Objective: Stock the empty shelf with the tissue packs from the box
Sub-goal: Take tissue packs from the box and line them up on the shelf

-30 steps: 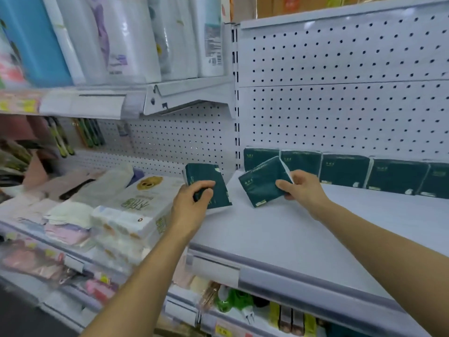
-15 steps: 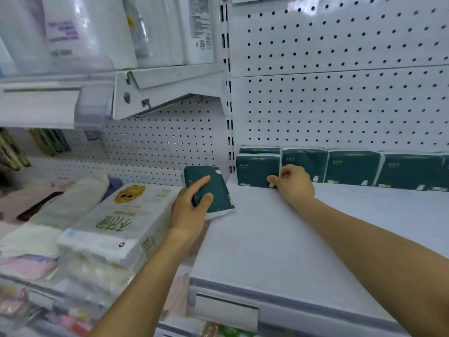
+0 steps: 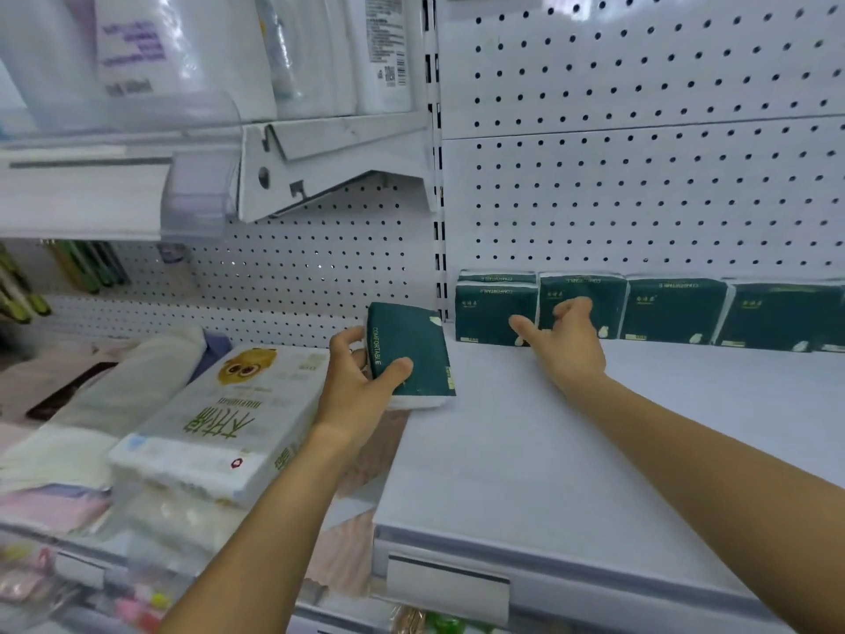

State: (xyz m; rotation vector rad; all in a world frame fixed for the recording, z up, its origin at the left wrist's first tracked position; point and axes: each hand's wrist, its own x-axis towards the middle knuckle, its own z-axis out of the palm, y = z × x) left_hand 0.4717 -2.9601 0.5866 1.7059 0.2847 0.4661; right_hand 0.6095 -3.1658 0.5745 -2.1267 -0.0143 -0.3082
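Left hand [image 3: 354, 395] gripping one pack [image 3: 411, 354], six shelved

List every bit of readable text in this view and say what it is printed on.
"COMFORTABLE": side of the dark green tissue pack held in the left hand.
"COMFORTABLE", upside down: top edges of the green packs in the back row.
Large green characters on the white pack with the cartoon face: visible, not legible to me.
Small print and barcode on the hanging white bags: too blurred.
Price-tag holder on the shelf edge: blank.
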